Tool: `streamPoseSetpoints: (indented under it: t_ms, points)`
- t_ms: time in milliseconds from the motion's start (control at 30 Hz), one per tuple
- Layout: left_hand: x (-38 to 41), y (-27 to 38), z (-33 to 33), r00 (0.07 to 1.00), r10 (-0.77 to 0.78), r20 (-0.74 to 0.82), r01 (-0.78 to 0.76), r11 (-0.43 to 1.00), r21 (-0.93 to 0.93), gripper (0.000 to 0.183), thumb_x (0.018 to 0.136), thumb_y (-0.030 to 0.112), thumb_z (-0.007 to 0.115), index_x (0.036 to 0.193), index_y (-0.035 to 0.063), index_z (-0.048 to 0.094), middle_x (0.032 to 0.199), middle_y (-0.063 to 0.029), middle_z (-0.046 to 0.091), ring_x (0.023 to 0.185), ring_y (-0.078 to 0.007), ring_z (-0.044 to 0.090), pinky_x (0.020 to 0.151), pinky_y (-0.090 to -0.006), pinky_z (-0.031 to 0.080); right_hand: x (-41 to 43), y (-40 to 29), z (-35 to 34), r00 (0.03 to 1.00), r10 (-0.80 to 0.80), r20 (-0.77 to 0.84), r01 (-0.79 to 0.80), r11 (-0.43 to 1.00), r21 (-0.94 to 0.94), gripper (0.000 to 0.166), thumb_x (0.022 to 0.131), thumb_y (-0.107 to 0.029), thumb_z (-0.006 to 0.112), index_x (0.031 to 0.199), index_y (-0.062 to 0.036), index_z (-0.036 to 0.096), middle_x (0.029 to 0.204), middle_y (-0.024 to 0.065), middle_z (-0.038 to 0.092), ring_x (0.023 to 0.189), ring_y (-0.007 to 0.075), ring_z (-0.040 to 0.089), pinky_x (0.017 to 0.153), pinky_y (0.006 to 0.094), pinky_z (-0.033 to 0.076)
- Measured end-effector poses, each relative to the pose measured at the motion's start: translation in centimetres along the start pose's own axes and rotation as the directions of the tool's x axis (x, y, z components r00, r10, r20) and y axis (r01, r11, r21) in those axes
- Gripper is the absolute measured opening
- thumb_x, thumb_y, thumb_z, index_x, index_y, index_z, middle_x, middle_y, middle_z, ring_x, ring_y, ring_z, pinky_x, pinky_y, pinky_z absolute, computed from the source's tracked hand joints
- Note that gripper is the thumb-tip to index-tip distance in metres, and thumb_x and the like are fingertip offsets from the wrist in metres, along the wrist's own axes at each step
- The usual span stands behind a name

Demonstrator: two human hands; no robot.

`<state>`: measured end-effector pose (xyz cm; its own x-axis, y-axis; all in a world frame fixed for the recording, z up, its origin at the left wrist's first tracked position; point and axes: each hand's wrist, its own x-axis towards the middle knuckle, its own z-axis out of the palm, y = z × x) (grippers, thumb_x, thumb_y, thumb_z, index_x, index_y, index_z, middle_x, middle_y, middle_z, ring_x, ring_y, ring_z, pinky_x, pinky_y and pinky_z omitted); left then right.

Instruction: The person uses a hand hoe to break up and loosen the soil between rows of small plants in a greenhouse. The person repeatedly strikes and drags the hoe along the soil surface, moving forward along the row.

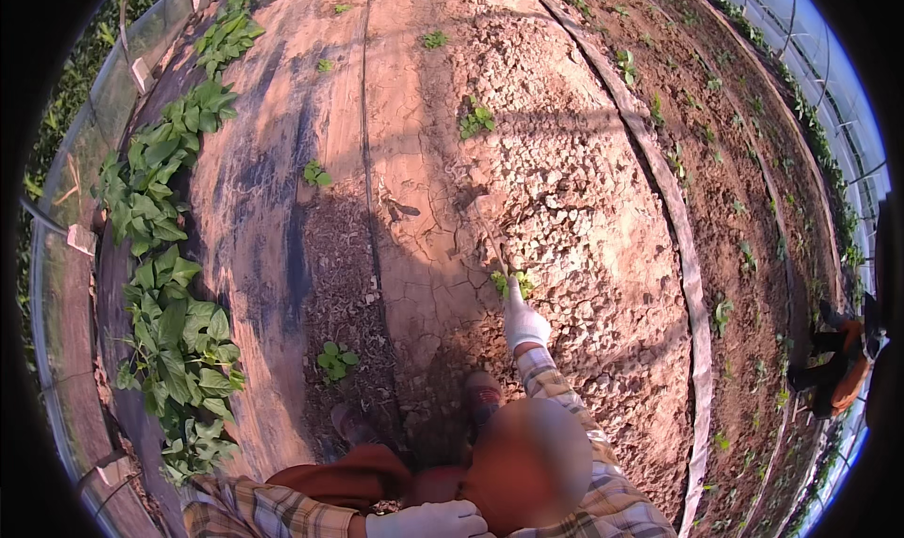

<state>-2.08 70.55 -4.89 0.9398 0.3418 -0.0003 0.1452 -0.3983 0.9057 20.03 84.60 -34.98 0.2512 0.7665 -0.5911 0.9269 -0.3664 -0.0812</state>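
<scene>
My right hand (525,320), in a white glove, is closed on the thin handle of a hand hoe (492,236) stretched out ahead of me. The tool's blade (487,202) rests at the edge of the cracked, crumbly soil. Just ahead of the glove is a small light-green plant (514,282), partly hidden by the hand and handle. My left hand (434,520), also gloved in white, lies near my knee at the bottom of the view; whether it grips anything cannot be told.
Leafy plants (191,326) line the left side by the plastic greenhouse wall (67,178). Small seedlings (336,361) stand near my shoes (484,393). A fabric strip (696,326) runs along the right of the broken soil (593,255). Another person (844,361) is at the far right.
</scene>
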Motion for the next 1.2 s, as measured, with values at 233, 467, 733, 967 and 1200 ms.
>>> streamPoseSetpoints:
  t_ms: [233,467,733,967,1200]
  points:
    - [0.0,0.0,0.4,1.000,0.016,0.015,-0.016,1.000,-0.022,0.013,0.076,0.019,0.056,0.076,0.0060,0.058,0.077,-0.0093,0.054,0.077,-0.0267,0.053,0.068,-0.0358,0.046,-2.8,1.7,-1.1,0.993,-0.029,-0.117,0.045,0.990,0.133,0.055,0.094,-0.044,0.046,0.144,-0.0415,0.024,0.076,0.0175,0.066,0.065,0.0335,0.065,0.060,0.0443,0.050]
    - [0.1,-0.4,0.3,0.999,0.046,-0.001,-0.046,0.999,-0.023,0.014,0.076,0.020,0.055,0.077,0.0063,0.058,0.076,-0.0091,0.055,0.076,-0.0262,0.053,0.068,-0.0355,0.046,-1.7,0.6,-2.6,0.839,0.051,-0.542,0.205,0.893,0.401,0.057,0.093,-0.038,0.051,0.145,-0.0368,0.026,0.064,0.0154,0.062,0.054,0.0357,0.061,0.051,0.0432,0.047]
    - [0.0,-0.2,0.4,0.999,0.035,-0.025,-0.035,0.999,0.008,0.013,0.075,0.019,0.055,0.076,0.0060,0.058,0.076,-0.0086,0.055,0.075,-0.0258,0.053,0.067,-0.0349,0.046,-2.2,0.7,-3.7,0.963,0.052,-0.266,0.076,0.891,0.448,0.053,0.092,-0.043,0.049,0.142,-0.0317,0.036,0.078,0.0207,0.066,0.069,0.0354,0.065,0.062,0.0426,0.051]
    - [0.1,0.1,0.3,0.999,0.036,-0.013,-0.036,0.999,0.006,0.013,0.075,0.020,0.055,0.077,0.0069,0.058,0.077,-0.0082,0.055,0.076,-0.0256,0.053,0.068,-0.0351,0.046,-0.6,2.6,-0.4,0.998,0.036,-0.057,-0.026,0.984,0.174,0.054,0.093,-0.047,0.045,0.144,-0.0358,0.029,0.086,0.0218,0.066,0.078,0.0372,0.065,0.070,0.0463,0.051]
    - [-0.4,-0.1,0.6,1.000,0.017,-0.018,-0.017,1.000,0.005,0.013,0.076,0.020,0.055,0.077,0.0071,0.058,0.077,-0.0081,0.055,0.077,-0.0255,0.054,0.068,-0.0349,0.046,-4.1,0.9,-1.8,0.978,-0.014,-0.207,0.073,0.958,0.279,0.051,0.095,-0.043,0.041,0.144,-0.0343,0.029,0.073,0.0192,0.066,0.066,0.0363,0.065,0.062,0.0453,0.051]
